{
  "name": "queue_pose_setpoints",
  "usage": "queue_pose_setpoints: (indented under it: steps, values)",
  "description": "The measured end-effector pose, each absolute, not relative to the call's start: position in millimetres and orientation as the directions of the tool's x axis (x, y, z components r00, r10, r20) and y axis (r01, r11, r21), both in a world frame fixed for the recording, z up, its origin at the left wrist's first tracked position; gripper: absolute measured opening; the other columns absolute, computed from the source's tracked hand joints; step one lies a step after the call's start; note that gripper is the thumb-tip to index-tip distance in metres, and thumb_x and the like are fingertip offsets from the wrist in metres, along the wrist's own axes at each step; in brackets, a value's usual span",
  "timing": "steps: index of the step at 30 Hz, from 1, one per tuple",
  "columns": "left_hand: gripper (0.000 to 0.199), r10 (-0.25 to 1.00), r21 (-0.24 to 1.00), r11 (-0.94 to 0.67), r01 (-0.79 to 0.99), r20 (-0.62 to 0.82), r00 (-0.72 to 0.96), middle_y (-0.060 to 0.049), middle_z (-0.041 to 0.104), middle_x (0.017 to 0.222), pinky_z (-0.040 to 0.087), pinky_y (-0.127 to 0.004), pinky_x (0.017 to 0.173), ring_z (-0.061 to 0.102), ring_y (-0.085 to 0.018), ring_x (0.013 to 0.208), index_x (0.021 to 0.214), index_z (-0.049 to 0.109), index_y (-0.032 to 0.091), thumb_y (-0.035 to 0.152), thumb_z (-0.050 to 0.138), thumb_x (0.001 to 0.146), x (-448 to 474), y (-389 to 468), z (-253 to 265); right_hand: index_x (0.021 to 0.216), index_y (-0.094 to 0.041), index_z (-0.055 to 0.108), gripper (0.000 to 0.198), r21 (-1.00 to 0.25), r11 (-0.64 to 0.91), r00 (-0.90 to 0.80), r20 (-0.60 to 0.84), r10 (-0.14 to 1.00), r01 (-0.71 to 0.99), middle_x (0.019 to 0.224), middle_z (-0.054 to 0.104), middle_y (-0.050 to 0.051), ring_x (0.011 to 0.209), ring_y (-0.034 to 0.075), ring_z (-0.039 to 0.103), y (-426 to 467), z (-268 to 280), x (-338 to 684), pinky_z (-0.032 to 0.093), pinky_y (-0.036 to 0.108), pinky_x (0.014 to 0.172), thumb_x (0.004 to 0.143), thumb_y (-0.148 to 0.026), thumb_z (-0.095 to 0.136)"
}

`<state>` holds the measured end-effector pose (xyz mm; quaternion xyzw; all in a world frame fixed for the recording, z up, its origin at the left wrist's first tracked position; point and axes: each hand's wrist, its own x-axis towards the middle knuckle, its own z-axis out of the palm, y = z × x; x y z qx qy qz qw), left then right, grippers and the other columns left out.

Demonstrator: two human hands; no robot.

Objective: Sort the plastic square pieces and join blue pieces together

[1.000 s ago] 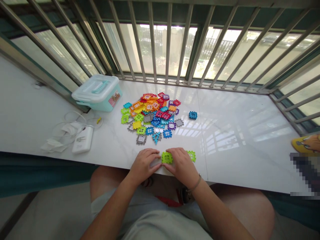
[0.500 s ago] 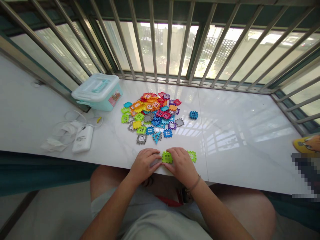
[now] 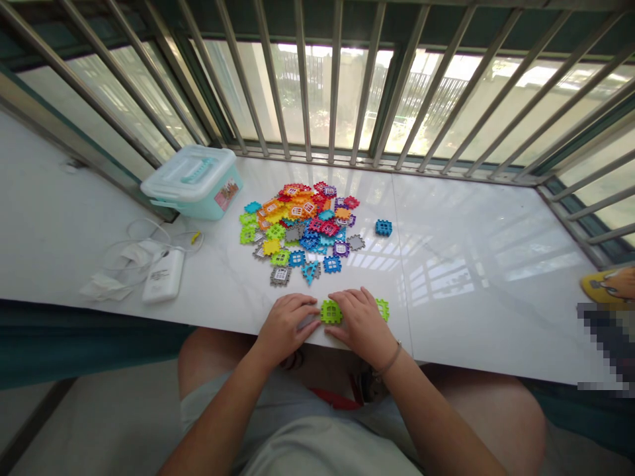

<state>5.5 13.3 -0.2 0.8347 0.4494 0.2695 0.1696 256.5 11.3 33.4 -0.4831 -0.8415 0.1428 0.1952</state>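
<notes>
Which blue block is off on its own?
The dark blue block to the right of the colorful pile, with bare tabletop around it; the other blue pieces lie in or beside the pile.

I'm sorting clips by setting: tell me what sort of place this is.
Probably a home's window nook: metal bars before glass panes, a white ledge, and toy tiles piled on it.

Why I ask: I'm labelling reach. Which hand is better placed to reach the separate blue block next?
Probably the right hand, though it's at a green piece: it's nearer the blue block; the left hand lies farther left.
</notes>
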Motion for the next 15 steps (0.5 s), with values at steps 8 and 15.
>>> queue_pose_setpoints:
  steps: [8, 15]
  values:
    - [0.017, 0.833, 0.519, -0.553, 0.652, 0.316, 0.455, -0.007, 0.076, 0.131, 0.053, -0.050, 0.109, 0.069, -0.028, 0.124, 0.118, 0.077, 0.029, 0.033, 0.076, 0.102, 5.6, 13.6, -1.9, 0.146, -0.027, 0.056, 0.063, -0.409, 0.471, -0.462, 0.128, 0.878, 0.782, 0.133, 0.075, 0.011, 0.132, 0.032, 0.063, 16.2, 30.8, 254.2, 0.035, 0.063, 0.127, 0.092, -0.032, 0.087]
    - [0.015, 0.831, 0.513, -0.556, 0.654, 0.331, 0.446, -0.007, 0.077, 0.130, 0.054, -0.049, 0.108, 0.070, -0.028, 0.122, 0.116, 0.078, 0.029, 0.032, 0.077, 0.101, 5.9, 13.0, -0.6, 0.145, -0.028, 0.057, 0.058, -0.422, 0.460, -0.459, 0.113, 0.881, 0.781, 0.135, 0.074, 0.011, 0.132, 0.032, 0.064, 15.4, 32.1, 255.5, 0.035, 0.062, 0.128, 0.094, -0.033, 0.084]
